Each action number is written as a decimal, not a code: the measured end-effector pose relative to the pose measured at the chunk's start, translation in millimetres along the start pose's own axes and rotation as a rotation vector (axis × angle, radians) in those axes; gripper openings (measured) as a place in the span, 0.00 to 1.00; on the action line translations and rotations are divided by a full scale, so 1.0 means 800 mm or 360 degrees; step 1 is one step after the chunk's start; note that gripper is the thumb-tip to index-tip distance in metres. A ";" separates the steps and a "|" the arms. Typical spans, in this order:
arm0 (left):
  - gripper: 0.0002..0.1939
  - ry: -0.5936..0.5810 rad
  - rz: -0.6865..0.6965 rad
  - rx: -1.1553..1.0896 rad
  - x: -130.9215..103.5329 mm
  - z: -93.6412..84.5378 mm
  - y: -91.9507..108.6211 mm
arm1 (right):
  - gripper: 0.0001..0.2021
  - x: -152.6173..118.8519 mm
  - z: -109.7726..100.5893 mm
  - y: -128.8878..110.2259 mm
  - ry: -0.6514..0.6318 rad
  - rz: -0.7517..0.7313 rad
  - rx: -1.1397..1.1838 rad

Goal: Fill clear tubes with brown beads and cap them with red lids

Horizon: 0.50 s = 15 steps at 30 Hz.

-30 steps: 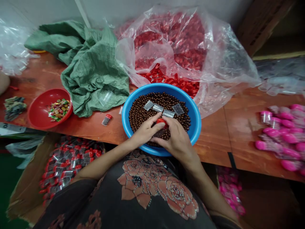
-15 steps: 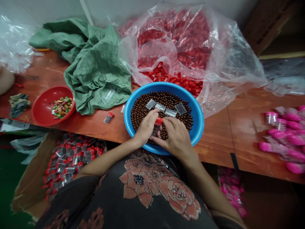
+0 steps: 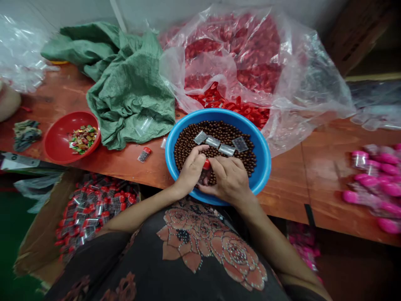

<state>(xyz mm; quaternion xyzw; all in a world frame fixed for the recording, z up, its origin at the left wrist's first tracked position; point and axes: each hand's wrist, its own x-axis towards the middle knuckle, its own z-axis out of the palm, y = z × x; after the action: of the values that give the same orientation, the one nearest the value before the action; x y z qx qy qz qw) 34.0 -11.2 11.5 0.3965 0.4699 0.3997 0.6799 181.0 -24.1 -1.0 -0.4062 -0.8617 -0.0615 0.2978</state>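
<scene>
Over the near side of a blue basin [image 3: 266, 161], my left hand [image 3: 189, 172] is closed round a small clear jar with a red cap [image 3: 206, 164]. My right hand [image 3: 231, 177] is closed on the same jar from the right, fingers at the cap and thumb lower down. The fingers hide most of the jar's body. Small round brown balls [image 3: 184, 146] fill the bottom of the basin. Several clear containers [image 3: 226, 149] lie on the balls just beyond my hands; what is inside them is hard to make out.
Left on the table are a red bowl [image 3: 52, 144] of wrapped sweets, a green woven sack [image 3: 131, 100] and another red-capped jar [image 3: 144, 154]. Behind the basin lies a plastic bag [image 3: 307, 96] of red pieces. Pink-capped jars [image 3: 388, 188] lie right; a box [image 3: 37, 234] of red-capped jars stands below left.
My right hand has turned slightly, its fingers curling further over the red cap. The jar stays between both hands. The whole view has shifted a little.
</scene>
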 end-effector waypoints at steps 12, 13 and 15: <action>0.17 0.0084 -0.0026 0.0183 -0.001 -0.002 -0.004 | 0.25 0.006 0.001 -0.010 -0.0070 0.0058 0.0030; 0.17 0.0047 -0.0045 0.0141 -0.003 -0.001 -0.006 | 0.25 0.005 0.002 -0.012 -0.0046 0.0024 0.0006; 0.16 0.0002 -0.0022 0.0112 -0.009 0.000 -0.007 | 0.24 0.005 0.001 -0.018 -0.0052 0.0028 0.0004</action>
<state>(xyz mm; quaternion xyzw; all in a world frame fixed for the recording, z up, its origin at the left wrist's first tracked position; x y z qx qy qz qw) 33.0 -19.6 8.2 0.4165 0.4869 0.3783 0.6681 168.3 -30.4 2.6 -0.4144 -0.8629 -0.0512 0.2847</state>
